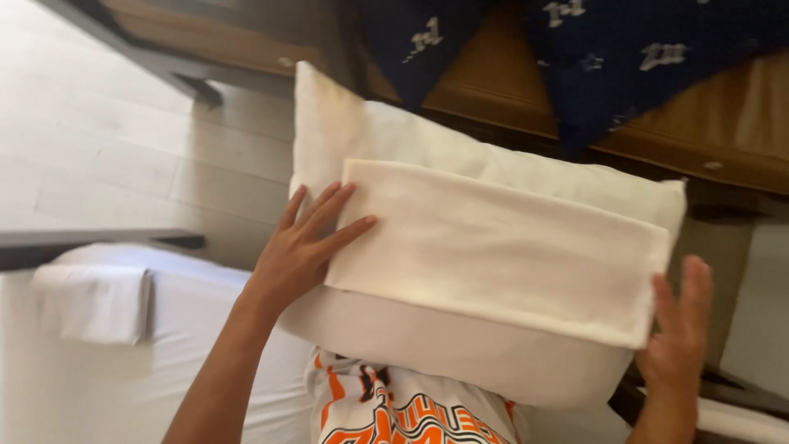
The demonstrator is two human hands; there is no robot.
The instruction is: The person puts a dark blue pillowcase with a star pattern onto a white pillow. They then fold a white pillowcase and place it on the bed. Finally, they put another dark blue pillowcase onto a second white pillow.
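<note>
Head view looked down on a white pillow (460, 345) held up against the person's chest, above an orange-and-white patterned shirt (386, 411). Far to the left of the pillow lay a bed (99, 386) with a white sheet, and on it a small folded white cloth (92, 302). Beyond the bed, still left of the pillow, pale floor tiles (107, 148) ran up to a dark frame. The left hand (300, 247) lay flat on the pillow's left end, fingers spread and straight, their tips touching the left edge of a folded cream pillowcase (501, 247) that rested across the pillow's front; its grip was wide open, pressing rather than clasping. The pillowcase covered most of the pillow's middle, with the pillow's top edge showing above it and its rounded bottom below. Above the pillow hung dark blue fabric (625, 57) with pale marks, draped over brown wooden furniture (723, 131). At the pillow's right end the right hand (678, 345) stood upright, fingers loosely open, touching the pillow's side by the pillowcase's lower right corner.
</note>
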